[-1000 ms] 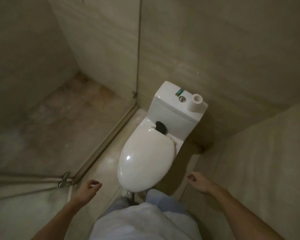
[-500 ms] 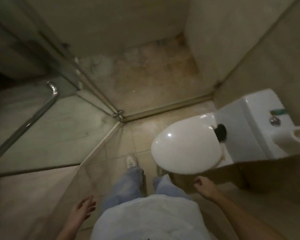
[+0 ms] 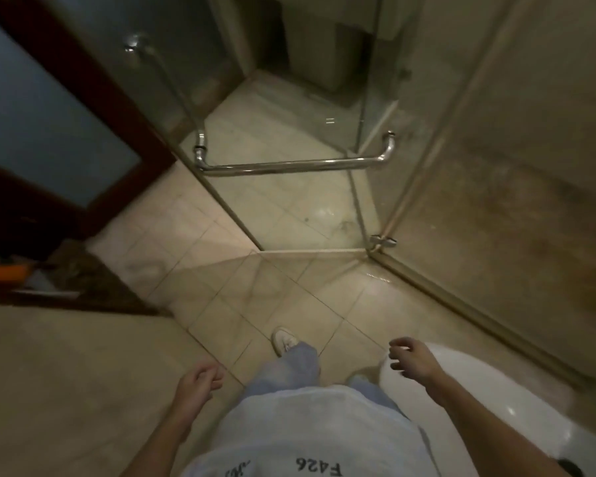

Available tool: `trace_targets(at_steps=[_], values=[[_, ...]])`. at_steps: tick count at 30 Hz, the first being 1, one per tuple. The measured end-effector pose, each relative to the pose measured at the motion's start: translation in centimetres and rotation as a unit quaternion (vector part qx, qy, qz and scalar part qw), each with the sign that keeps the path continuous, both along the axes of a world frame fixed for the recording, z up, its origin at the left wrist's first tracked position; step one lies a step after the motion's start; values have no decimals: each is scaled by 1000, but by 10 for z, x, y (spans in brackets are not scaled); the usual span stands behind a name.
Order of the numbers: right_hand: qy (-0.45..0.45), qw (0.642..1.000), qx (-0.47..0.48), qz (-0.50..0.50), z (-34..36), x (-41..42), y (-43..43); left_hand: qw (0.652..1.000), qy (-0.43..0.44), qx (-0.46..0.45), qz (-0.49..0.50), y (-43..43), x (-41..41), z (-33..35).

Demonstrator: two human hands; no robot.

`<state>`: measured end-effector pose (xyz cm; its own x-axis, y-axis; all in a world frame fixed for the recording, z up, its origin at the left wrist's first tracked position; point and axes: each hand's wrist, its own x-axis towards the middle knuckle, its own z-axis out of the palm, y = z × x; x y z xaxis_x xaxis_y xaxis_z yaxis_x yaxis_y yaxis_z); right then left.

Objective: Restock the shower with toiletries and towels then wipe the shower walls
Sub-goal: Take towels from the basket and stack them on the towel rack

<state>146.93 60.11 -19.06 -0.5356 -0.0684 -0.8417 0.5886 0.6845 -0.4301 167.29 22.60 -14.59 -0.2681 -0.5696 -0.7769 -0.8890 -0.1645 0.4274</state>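
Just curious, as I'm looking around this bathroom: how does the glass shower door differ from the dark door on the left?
The glass shower door is clear and frameless, so floor tiles show through it; the dark door has a reddish-brown wooden frame around a frosted bluish panel that hides what is behind. The glass shower door carries a long chrome bar handle; no handle shows on the dark door. Both are glazed.

One view only, worn at head height and aimed steeply down and a little forward, wide-angle with bent edges. The wearer's shirt (image 3: 307, 425) is seen closest, at the bottom edge. The tiled floor (image 3: 255, 287) fills mid-frame, the glass shower door (image 3: 283, 208) stands farther ahead, and the toilet (image 3: 496, 407) is cropped at the lower right corner.
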Motion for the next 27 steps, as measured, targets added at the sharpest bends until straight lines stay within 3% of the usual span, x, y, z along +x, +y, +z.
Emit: trace_targets(at_steps=[5,8,14,21,27], values=[[36,970,17,240,24,-79,-102,993,1,65,102,-29,17,-19],[85,944,16,317,37,-119,-175,985,4,86,147,-54,22,-32],[138,906,-5,399,59,-144,-311,969,21,87,229,-85,32,-33],[116,845,44,520,32,-137,-384,959,0,101,265,-128,29,-39],[33,870,94,483,-12,-146,-413,959,11,74,273,-212,10,-30]])
